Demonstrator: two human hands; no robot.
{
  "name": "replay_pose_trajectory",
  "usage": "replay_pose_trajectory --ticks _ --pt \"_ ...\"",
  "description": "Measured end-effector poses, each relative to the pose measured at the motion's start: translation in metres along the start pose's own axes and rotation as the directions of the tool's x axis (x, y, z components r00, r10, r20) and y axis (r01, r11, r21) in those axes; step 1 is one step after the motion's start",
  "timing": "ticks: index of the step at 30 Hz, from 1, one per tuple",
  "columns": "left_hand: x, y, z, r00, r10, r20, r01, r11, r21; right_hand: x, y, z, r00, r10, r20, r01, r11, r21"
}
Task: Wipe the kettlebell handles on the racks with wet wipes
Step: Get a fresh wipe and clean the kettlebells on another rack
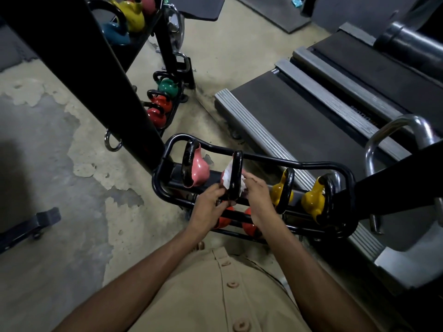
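Kettlebell handle [236, 173] in the course of wiping: the black loop second from the left on the upper tier of the near rack [263, 160]. The rack stands on the floor [72, 188] just in front of the person and beside a treadmill [299, 116]. A white wet wipe [227, 176] is draped round the loop and shows on both sides of it.

Left hand [208, 208]: fingers curled round the lower end of the handle, apparently steadying it. Right hand [260, 200]: fingers pinch the free end of the wipe against the handle's right side.

Progress, as judged from the arrangement: one handle is in hand and none can be confirmed as finished. The pink kettlebell [199, 167] to the left on the same tier has a glossy handle, but whether that gloss is moisture or only paint cannot be told. Apparently left to do on this rack are the two yellow kettlebells [278, 191] to the right and the orange kettlebells [249, 224] on the lower tier, partly hidden beneath the hands.

Farther off, a second rack [167, 44] carries a green kettlebell [167, 86] and red kettlebells [157, 116] low down, with the upper-shelf kettlebells [130, 14] in blue, yellow and pink above. No wipe lies near them. On this evidence most of the task appears to lie ahead.
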State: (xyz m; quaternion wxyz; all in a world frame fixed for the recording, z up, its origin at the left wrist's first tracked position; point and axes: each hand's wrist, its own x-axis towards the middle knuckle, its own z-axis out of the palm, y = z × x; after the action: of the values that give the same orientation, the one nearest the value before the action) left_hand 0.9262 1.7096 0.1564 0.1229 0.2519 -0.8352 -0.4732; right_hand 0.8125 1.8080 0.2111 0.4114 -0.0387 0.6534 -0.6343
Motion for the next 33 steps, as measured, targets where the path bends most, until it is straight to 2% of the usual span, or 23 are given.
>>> replay_pose_trajectory --ticks 2,4,6,7,8,10,12,14,16,18,20,21,22,24,25,26,27,29,31,33 --pt "0.000 0.000 0.000 1.000 0.006 0.003 -0.006 1.000 0.011 -0.001 0.008 -0.003 0.999 -0.012 -0.041 0.013 0.999 0.043" --pt "0.000 0.002 0.001 1.000 0.003 -0.001 -0.003 1.000 0.004 -0.005 0.021 -0.004 0.982 -0.097 -0.159 0.105 0.994 0.039" --pt "0.000 0.005 0.002 1.000 -0.006 -0.016 0.006 1.000 0.009 -0.009 0.029 -0.003 0.940 -0.256 -0.227 0.234 0.965 -0.117" --pt "0.000 0.004 0.002 1.000 -0.010 -0.024 0.010 1.000 0.014 -0.009 0.030 -0.004 0.904 -0.379 -0.200 0.329 0.913 -0.242" --pt "0.000 0.003 0.002 0.999 -0.021 -0.028 0.022 1.000 0.017 -0.006 0.028 -0.006 0.852 -0.509 -0.126 0.431 0.817 -0.384" --pt "0.001 0.002 0.001 0.999 -0.029 -0.037 0.029 0.999 0.013 0.003 0.024 -0.012 0.701 -0.705 0.106 0.604 0.508 -0.614" --pt "0.001 0.007 0.000 0.999 -0.024 -0.039 0.024 1.000 -0.002 0.015 0.017 -0.017 0.555 -0.748 0.364 0.676 0.151 -0.721" --pt "0.001 0.012 -0.001 0.998 -0.065 -0.013 0.065 0.997 -0.034 0.022 0.011 -0.018 0.488 -0.676 0.552 0.661 -0.127 -0.740" --pt "0.001 0.013 -0.001 0.997 -0.072 -0.009 0.072 0.997 0.002 0.020 0.009 -0.019 0.451 -0.605 0.656 0.634 -0.300 -0.712" --pt "0.003 0.008 0.000 1.000 -0.019 0.004 0.019 0.999 0.049 0.012 0.013 -0.023 0.437 -0.575 0.691 0.620 -0.364 -0.695" --pt "0.005 0.003 -0.001 1.000 -0.014 0.028 0.012 0.998 0.062 0.004 0.022 -0.028 0.455 -0.614 0.646 0.629 -0.292 -0.720" --pt "0.007 0.001 -0.002 0.999 -0.027 0.041 0.023 0.996 0.081 0.000 0.027 -0.029 0.486 -0.654 0.579 0.637 -0.188 -0.747" --pt "0.010 0.000 -0.003 0.999 -0.029 0.026 0.026 0.995 0.098 -0.004 0.032 -0.028 0.538 -0.695 0.476 0.637 -0.034 -0.770" --pt "0.015 -0.001 -0.004 0.998 -0.022 0.054 0.017 0.997 0.079 -0.012 0.037 -0.018 0.666 -0.721 0.193 0.581 0.338 -0.740" --pt "0.017 0.000 -0.007 0.996 -0.010 0.087 0.006 0.999 0.050 -0.015 0.038 -0.013 0.721 -0.691 0.050 0.526 0.498 -0.689" --pt "0.020 -0.001 -0.010 0.992 0.001 0.125 -0.005 0.999 0.034 -0.016 0.039 -0.009 0.760 -0.647 -0.059 0.471 0.611 -0.636" --pt "0.022 0.000 -0.014 0.989 0.002 0.149 -0.005 1.000 0.020 -0.017 0.039 -0.006 0.794 -0.595 -0.126 0.428 0.695 -0.578" --pt "0.026 -0.004 -0.024 0.982 -0.037 0.184 0.042 0.999 -0.024 -0.014 0.041 -0.002 0.871 -0.465 -0.160 0.372 0.836 -0.403" --pt "0.031 -0.002 -0.032 0.982 -0.047 0.182 0.068 0.992 -0.108 -0.007 0.043 -0.002 0.933 -0.336 -0.128 0.288 0.911 -0.294" --pt "0.037 0.010 -0.040 0.993 -0.011 0.114 0.026 0.992 -0.125 -0.002 0.038 0.000 0.964 -0.249 -0.093 0.218 0.941 -0.260"
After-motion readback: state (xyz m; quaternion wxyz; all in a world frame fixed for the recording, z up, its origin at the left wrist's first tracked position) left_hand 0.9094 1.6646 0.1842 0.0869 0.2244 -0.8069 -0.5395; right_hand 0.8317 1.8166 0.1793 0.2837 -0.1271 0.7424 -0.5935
